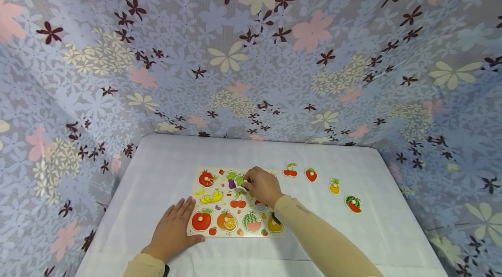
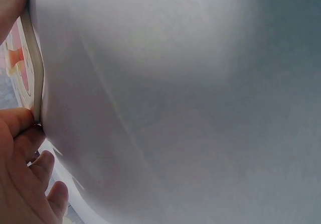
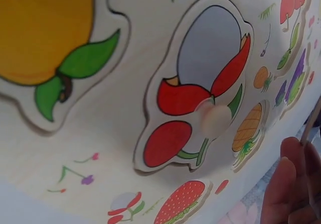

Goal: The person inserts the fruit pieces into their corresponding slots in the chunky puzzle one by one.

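A wooden fruit puzzle board (image 1: 219, 232) lies on the table. Near its top edge, my right hand (image 1: 262, 185) pinches a grape puzzle piece (image 1: 239, 181) with green leaves, just right of the printed grapes; the fingers hide part of it. In the right wrist view, the fingers (image 3: 283, 184) hold a thin piece edge-on. My left hand (image 1: 172, 227) rests at the board's lower left corner, fingers along the left side and thumb at the bottom edge. The left wrist view shows its fingers (image 2: 17, 121) touching the board's edge.
Right of the board lie loose pieces: cherries (image 1: 290, 170), a strawberry (image 1: 311, 175), a pineapple (image 1: 334, 186) and a watermelon (image 1: 354, 204). Pegged pieces sit in the board, among them a pomegranate (image 1: 205, 178), bananas (image 1: 211, 197), an apple (image 1: 201, 221) and an orange (image 1: 226, 221). Flowered cloth (image 1: 227, 94) surrounds the table.
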The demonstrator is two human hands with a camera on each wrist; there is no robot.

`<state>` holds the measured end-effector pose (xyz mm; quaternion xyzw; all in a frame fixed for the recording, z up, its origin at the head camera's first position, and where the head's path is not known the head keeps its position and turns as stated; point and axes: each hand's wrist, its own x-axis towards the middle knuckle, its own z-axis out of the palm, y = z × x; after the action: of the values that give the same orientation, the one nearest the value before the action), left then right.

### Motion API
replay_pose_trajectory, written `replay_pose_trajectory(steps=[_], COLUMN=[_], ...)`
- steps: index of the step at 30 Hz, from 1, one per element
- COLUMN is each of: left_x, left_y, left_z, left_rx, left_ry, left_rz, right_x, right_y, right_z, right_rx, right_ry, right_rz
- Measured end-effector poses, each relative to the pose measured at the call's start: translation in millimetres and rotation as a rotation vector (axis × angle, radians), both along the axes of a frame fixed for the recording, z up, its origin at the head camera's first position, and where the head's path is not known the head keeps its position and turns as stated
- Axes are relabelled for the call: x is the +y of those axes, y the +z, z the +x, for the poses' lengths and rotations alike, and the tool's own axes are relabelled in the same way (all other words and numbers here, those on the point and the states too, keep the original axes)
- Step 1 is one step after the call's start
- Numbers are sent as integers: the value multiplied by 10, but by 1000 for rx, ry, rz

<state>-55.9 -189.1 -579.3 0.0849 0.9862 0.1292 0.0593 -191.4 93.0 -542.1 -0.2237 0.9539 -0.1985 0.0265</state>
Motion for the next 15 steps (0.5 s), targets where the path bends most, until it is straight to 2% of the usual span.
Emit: replay_pose_trajectory(steps=[6, 15], left_x=[-1, 3], left_y=[12, 54], left_z=[10, 14], left_rx=[-2, 14], left_ry=[-3, -2], left_rz=[-3, -5], right_x=[-58, -134], right_y=[-6, -60], right_z=[-35, -91], right_rx=[40, 37], right_ry=[26, 29], right_rz=[17, 32])
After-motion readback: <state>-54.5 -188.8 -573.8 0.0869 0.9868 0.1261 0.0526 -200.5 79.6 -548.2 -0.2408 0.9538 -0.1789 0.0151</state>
